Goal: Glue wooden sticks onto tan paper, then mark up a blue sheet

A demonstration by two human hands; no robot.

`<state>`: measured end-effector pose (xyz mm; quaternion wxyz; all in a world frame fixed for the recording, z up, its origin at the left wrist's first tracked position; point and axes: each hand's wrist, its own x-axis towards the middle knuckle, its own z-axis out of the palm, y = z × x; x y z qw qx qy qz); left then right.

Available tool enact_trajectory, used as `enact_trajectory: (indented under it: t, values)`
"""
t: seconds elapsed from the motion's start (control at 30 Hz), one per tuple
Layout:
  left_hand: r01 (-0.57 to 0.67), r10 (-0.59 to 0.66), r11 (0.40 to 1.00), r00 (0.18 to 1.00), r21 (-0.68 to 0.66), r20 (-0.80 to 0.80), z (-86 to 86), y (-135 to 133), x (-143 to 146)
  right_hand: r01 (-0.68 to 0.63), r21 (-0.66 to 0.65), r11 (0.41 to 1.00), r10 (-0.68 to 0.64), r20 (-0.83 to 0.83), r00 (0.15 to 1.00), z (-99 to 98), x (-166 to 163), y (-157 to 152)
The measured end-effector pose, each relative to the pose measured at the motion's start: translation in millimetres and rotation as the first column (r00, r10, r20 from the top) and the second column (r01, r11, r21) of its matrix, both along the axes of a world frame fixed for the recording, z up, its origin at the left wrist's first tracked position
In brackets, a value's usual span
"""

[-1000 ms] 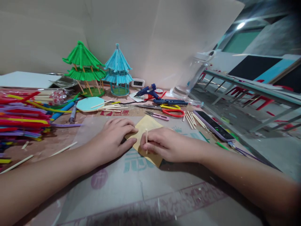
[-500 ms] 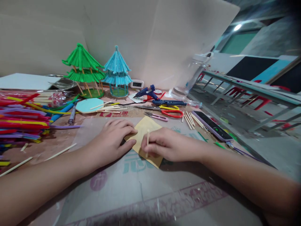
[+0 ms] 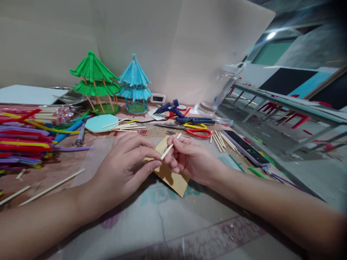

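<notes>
A short pale wooden stick (image 3: 171,147) is held slantwise between my two hands, above a tan paper square (image 3: 173,180) that looks like sandpaper. My right hand (image 3: 189,153) grips the stick between thumb and fingers, its upper end poking out past the thumb. At the lower end, the thumb and forefinger of my left hand (image 3: 135,157) pinch the tip. The square lies on a clear printed plastic sheet (image 3: 130,224), partly covered by both hands. Just behind my right hand are small snips (image 3: 170,133), mostly hidden.
Behind stand a green pavilion model (image 3: 94,83) and a blue one (image 3: 135,85). A glue gun (image 3: 169,107), red-handled scissors (image 3: 199,133), cut sticks (image 3: 218,141) and a phone (image 3: 244,147) lie to the right. Colourful pipe cleaners (image 3: 25,144) are heaped at left; a clear jug (image 3: 217,90) stands behind.
My right hand has lifted the stick off the tan square and turned it from upright to slanting. My left hand has left the square's edge and taken the stick's lower end.
</notes>
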<state>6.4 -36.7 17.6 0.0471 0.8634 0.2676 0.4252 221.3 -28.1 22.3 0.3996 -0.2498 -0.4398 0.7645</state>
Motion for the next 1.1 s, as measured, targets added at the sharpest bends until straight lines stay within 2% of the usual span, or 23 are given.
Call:
enact_trajectory:
  t: [0.2,0.33,0.53,0.73,1.0,1.1]
  values:
    - [-0.007,0.008,1.000,1.000,-0.009,0.030,0.2,-1.5,1.0,-0.041,-0.006,0.999,0.041,-0.045,0.998,-1.3,-0.5,1.2]
    - [-0.009,0.010,1.000,0.999,-0.025,0.039,-1.2,-1.3,0.4,-0.032,-0.010,0.999,0.032,-0.013,0.999,-0.6,-0.8,0.7]
    - [0.011,-0.010,0.999,0.999,-0.034,0.036,-1.7,-0.6,0.0,-0.051,0.040,0.998,0.052,-0.013,0.999,-1.2,0.3,1.6]
    - [0.017,-0.017,0.999,1.000,-0.034,0.004,-1.7,-0.6,0.7,0.020,0.206,0.978,-0.031,0.053,0.998,-1.6,1.6,3.0]
    - [0.062,-0.063,0.997,0.997,-0.055,-0.035,-7.3,1.3,0.9,0.110,0.471,0.875,-0.236,0.219,0.947,10.9,0.6,-3.6]
    - [0.075,-0.077,0.996,0.996,-0.055,-0.049,-7.9,0.8,1.1,0.108,0.516,0.850,-0.282,0.271,0.921,17.3,-0.5,-6.6]
